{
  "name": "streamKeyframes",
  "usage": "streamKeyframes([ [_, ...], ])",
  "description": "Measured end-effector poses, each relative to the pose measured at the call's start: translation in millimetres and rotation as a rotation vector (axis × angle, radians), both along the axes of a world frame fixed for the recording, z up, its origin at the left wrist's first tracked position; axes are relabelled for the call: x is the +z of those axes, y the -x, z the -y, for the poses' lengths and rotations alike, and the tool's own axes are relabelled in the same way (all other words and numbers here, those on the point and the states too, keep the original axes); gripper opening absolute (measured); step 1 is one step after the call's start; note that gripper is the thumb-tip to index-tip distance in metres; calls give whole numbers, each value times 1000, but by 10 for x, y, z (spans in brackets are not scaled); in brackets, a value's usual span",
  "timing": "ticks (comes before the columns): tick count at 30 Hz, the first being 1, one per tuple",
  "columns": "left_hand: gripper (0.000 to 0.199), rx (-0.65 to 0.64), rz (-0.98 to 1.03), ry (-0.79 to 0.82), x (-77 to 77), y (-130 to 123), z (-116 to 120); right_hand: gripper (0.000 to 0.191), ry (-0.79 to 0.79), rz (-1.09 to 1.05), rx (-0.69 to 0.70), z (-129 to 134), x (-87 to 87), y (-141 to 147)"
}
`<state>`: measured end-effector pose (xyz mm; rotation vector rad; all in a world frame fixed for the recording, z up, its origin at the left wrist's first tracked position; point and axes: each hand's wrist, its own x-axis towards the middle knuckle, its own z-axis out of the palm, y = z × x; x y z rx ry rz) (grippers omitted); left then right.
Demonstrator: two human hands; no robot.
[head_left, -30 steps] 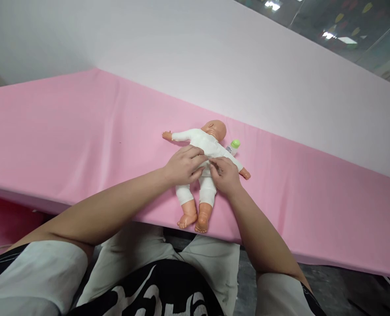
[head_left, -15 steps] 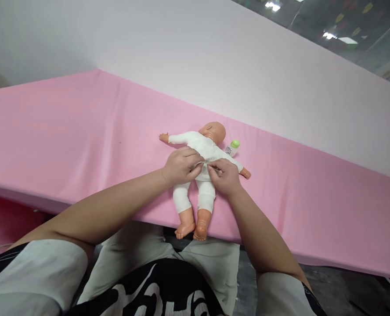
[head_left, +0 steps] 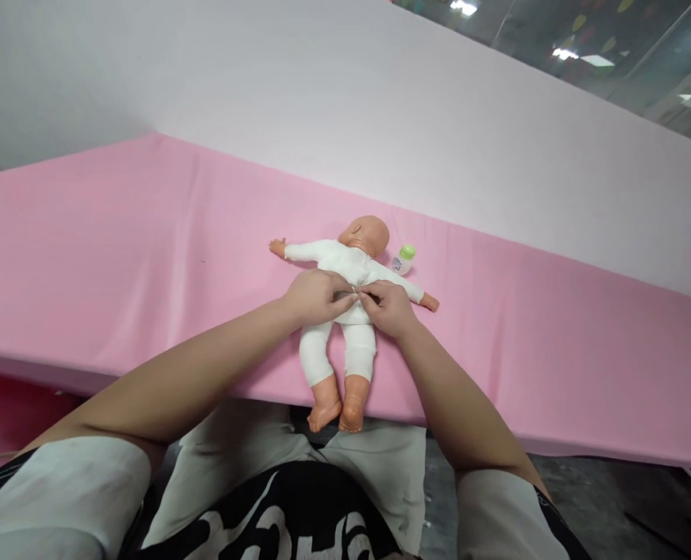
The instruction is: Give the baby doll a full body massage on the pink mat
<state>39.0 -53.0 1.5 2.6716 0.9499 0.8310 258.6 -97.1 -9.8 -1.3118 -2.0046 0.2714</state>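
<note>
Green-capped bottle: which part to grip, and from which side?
I'd pinch the bottle's pale body just below the green cap, right hand coming from the right. The doll's head is to its left and the doll's white-sleeved arm on its near side, so the right looks more open. Can't tell whether it stands or lies.

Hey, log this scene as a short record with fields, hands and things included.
Doll: white cloth body, head toward the wall, feet at the near edge
Left hand: fingertips at the doll's middle
Right hand: fingertips there too, close to the left's
Between fingertips: too small to tell
Bottle: green cap, beside the doll's head
Pink table: under doll and bottle
</note>
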Motion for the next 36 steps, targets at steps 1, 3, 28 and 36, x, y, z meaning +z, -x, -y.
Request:
streamKeyframes([
  [1, 33, -18, 61, 20, 0, 11, -3, 19, -5, -21, -6, 10, 6, -3],
  [3, 32, -56, 202, -1, -9, 10, -17, 20, -37, -60, -34, 23, 7, -2],
  [28, 59, 31, -59, -89, -157, -104, -158, 52, -50, 85, -171, -84, -144, 45],
  [36, 63, 61, -167, -79, -141, -113, -142, 53, -20, 102, -154, -91, -156, 51],
])
